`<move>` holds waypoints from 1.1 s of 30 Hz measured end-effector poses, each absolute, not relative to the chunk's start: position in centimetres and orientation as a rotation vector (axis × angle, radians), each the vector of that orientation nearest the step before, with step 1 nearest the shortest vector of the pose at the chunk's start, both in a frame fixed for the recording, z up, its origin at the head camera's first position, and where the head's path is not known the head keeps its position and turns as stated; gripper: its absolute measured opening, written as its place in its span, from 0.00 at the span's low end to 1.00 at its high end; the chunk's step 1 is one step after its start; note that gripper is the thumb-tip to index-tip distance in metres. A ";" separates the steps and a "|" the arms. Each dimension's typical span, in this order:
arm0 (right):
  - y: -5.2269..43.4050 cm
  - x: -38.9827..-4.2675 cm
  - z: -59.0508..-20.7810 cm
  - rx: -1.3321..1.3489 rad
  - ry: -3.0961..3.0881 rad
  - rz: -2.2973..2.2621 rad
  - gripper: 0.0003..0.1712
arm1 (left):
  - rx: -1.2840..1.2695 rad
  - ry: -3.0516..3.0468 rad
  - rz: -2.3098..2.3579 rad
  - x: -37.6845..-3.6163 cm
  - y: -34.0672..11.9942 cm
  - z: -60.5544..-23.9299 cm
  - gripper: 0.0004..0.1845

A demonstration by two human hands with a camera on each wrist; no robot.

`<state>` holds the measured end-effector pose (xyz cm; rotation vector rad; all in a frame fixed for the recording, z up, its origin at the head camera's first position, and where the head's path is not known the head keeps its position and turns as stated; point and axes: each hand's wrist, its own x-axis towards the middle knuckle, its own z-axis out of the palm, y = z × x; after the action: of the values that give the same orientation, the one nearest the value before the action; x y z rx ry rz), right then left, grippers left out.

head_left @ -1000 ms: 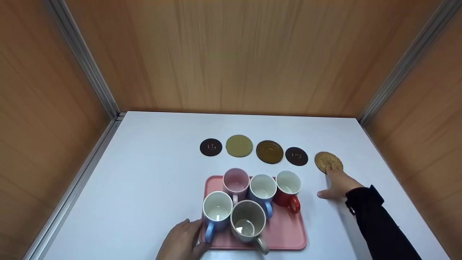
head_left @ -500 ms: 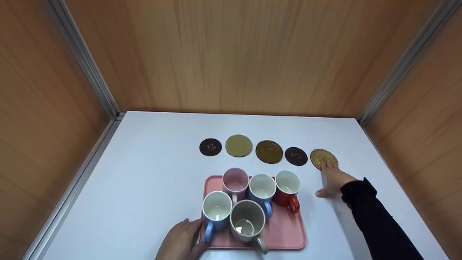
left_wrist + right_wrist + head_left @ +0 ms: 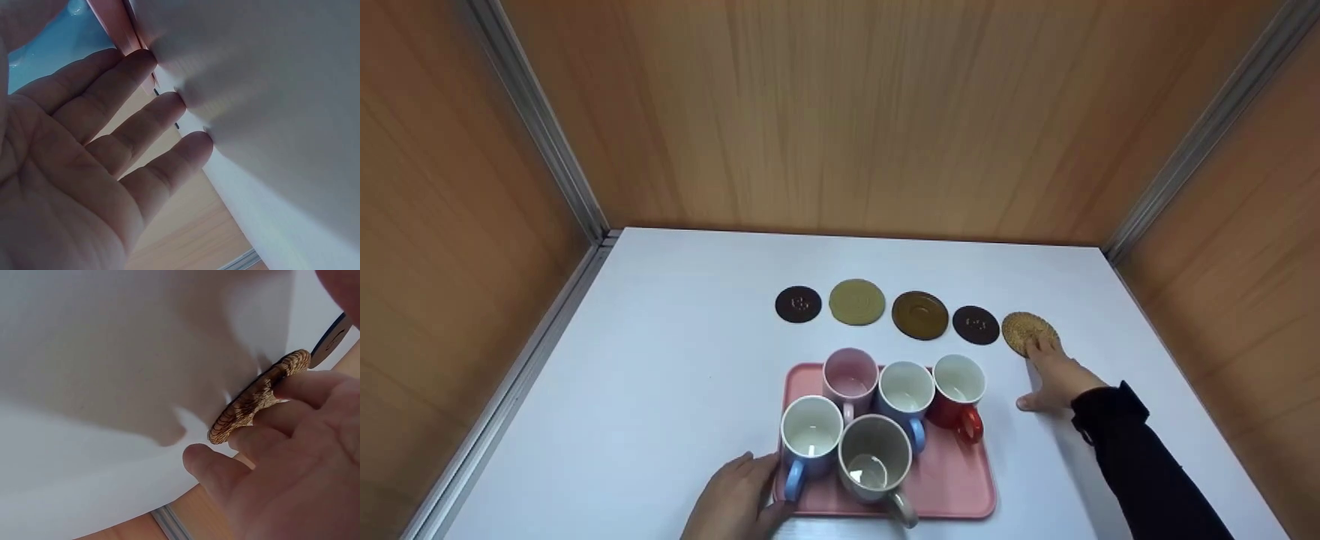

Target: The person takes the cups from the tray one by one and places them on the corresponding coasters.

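My right hand [image 3: 1057, 379] presses its fingertips on a round woven straw coaster [image 3: 1024, 330], the rightmost in a row on the white table. In the right wrist view the fingers lie across the top of the woven coaster [image 3: 298, 360], its rim close to a dark coaster [image 3: 334, 337]. My left hand [image 3: 739, 491] rests at the left side of a pink tray [image 3: 952, 480]. Its fingertips [image 3: 197, 149] touch the tabletop next to the pink tray edge [image 3: 115, 22]. Nearest to it stands a light blue mug [image 3: 810, 435] with its handle toward me.
Also on the tray are a pink mug [image 3: 850, 375], a blue mug [image 3: 906, 390], a red mug [image 3: 949, 409] and a large grey mug [image 3: 877, 457]. Behind it lie two dark coasters [image 3: 799, 304], an olive coaster [image 3: 857, 302] and a brown coaster [image 3: 920, 315]. Wooden panels [image 3: 847, 120] enclose the table.
Under my right fingertips the woven coaster has slid left, closer to the dark coaster beside it. My left hand, the tray and the mugs have stayed in place.
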<state>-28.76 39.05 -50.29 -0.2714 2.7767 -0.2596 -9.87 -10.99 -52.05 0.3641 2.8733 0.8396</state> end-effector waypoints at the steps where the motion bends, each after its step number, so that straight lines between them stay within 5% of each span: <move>1: 39.1 -28.6 -50.4 -0.280 2.791 -0.267 0.72 | 0.369 2.887 0.834 -9.8 -11.0 -52.1 0.34; 10: 38.4 -26.1 -50.6 -0.267 3.021 -0.281 0.60 | 0.317 2.822 0.861 -9.9 -10.8 -51.9 0.34; 18: 35.2 -22.5 -50.4 -0.042 3.164 -0.684 0.34 | 0.303 2.815 0.852 -10.0 -10.9 -51.7 0.34; 25: 33.0 -21.5 -51.3 0.151 2.869 -1.179 0.33 | 0.285 2.803 0.861 -10.0 -10.7 -51.7 0.35; 33: 31.5 -21.4 -52.3 0.033 2.784 -1.147 0.14 | 0.259 2.824 0.844 -9.8 -10.7 -51.6 0.34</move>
<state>-21.37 31.49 -52.34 0.0329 2.7840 -1.1470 -9.81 -10.74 -51.58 0.2594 2.8239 0.8438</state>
